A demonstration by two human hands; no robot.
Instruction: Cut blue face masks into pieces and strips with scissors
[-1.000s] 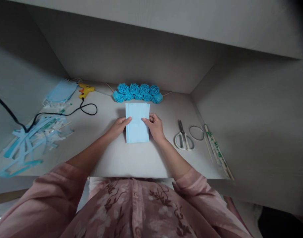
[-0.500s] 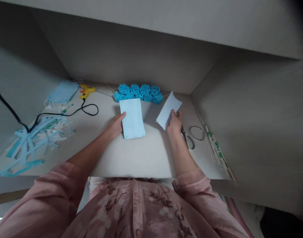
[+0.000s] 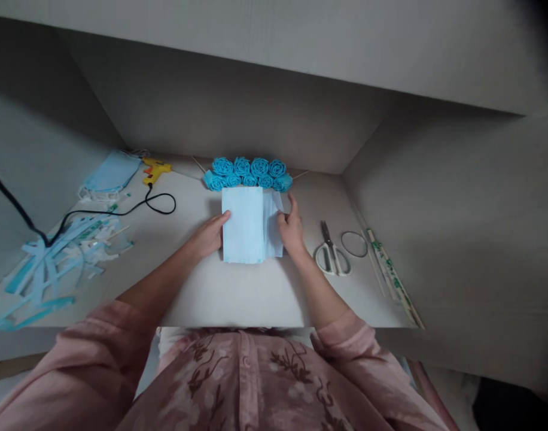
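Grey walls (image 3: pixel 238 114) enclose a pale worktop (image 3: pixel 242 299) at its back, left and right edges. Near the middle of the worktop, a light blue front sheet (image 3: pixel 242 224) partly covers a back sheet (image 3: pixel 274 230), which shows on the right. The left hand (image 3: pixel 211 236) grips the front sheet by its left side, thumb over its face. The right hand (image 3: pixel 292 232) touches the back sheet's right side, one finger raised; whether it pinches the sheet I cannot tell. Blue roses (image 3: pixel 260 166) lie in two rows along the back edge. Masks (image 3: pixel 115 170) fill the back left corner, with a yellow glue gun (image 3: pixel 155 172) just beside them. Cut strips (image 3: pixel 45 257) are heaped by the left edge, and a black cord (image 3: pixel 103 211) passes over them. Scissors (image 3: pixel 329 242) and a ring (image 3: pixel 358 257) lie right of the right hand; sticks (image 3: pixel 393 272) run beside the right edge towards the front right corner.
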